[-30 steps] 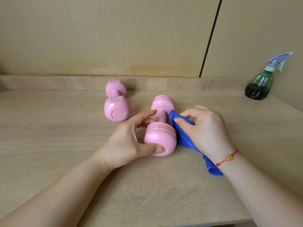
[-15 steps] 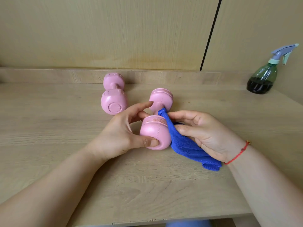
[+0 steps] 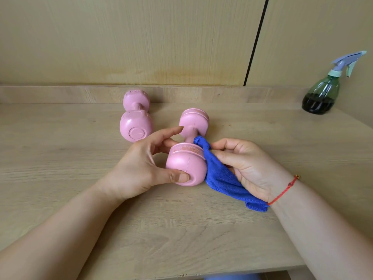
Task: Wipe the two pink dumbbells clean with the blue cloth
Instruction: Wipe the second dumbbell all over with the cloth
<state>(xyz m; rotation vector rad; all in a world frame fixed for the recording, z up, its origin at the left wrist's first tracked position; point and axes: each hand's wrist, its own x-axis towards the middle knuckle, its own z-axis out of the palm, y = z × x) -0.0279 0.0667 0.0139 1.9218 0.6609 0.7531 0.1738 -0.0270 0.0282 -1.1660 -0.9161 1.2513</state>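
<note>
Left hand [image 3: 145, 168] clamps the near dumbbell [image 3: 188, 156] on the table [image 3: 80, 178], right hand [image 3: 250, 168] pinching the cloth [image 3: 220, 174] against its neck; press too hard and it rolls into the far dumbbell [image 3: 136, 120]

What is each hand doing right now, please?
Left hand: closed on the near dumbbell, thumb on its end.
Right hand: closed on the blue cloth, holding it against that dumbbell.

Two dumbbells [image 3: 186, 147] side by side on table [image 3: 60, 158], cloth [image 3: 224, 176] right
</note>
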